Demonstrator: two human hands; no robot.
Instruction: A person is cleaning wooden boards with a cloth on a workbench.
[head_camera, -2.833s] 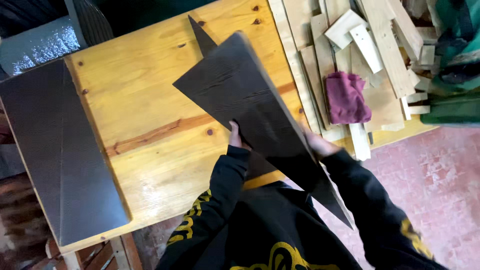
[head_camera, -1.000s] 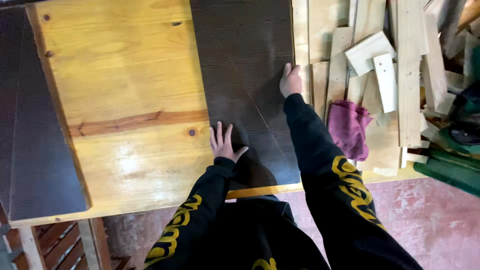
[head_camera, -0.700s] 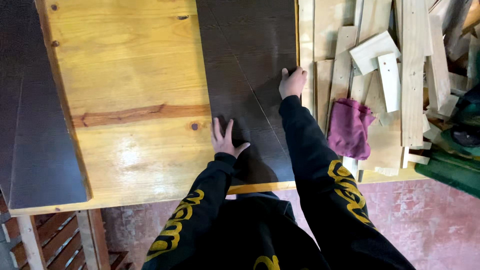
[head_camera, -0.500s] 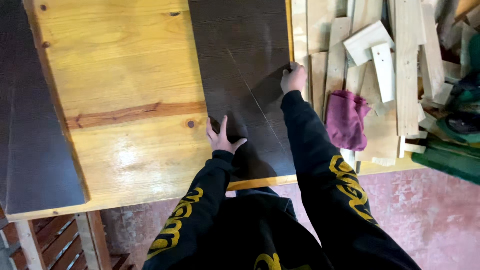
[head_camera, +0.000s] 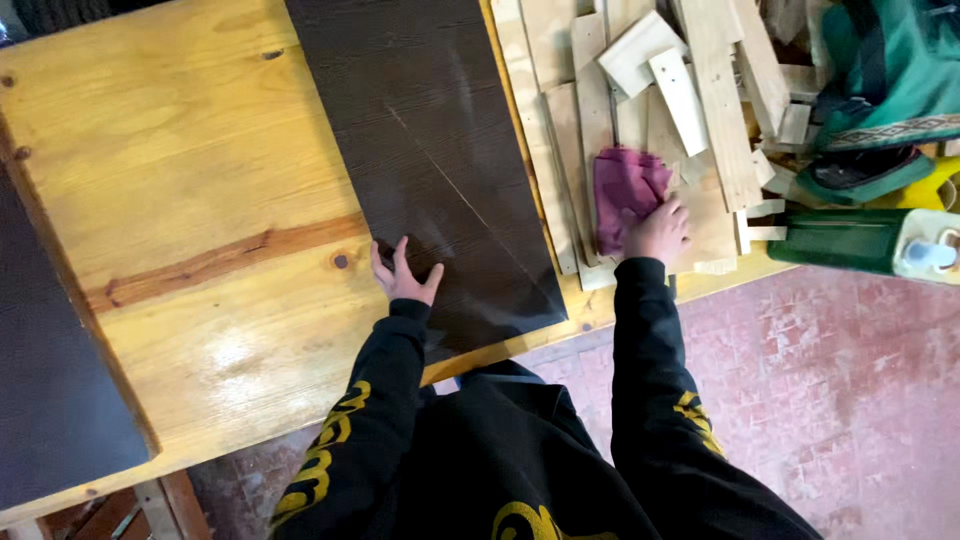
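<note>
A dark brown wood-grain board (head_camera: 430, 150) lies flat on the yellow wooden table (head_camera: 190, 200), with a thin diagonal line across it. My left hand (head_camera: 402, 277) rests flat on the board's near left edge, fingers spread. My right hand (head_camera: 657, 229) has reached right, onto a crumpled magenta cloth (head_camera: 625, 187) that lies on a pile of wood offcuts (head_camera: 660, 90); the fingers are on the cloth's lower right corner. Both sleeves are black with yellow print.
Another dark board (head_camera: 50, 380) lies at the table's left edge. Green bags (head_camera: 880, 70) and a green container with a white cap (head_camera: 880, 243) sit at the right. Reddish floor (head_camera: 830, 400) lies below the table's near edge.
The dark board was held up, then laid flat on the table. My right hand has left the board's right edge and moved right onto the magenta cloth. My left hand stays on the board.
</note>
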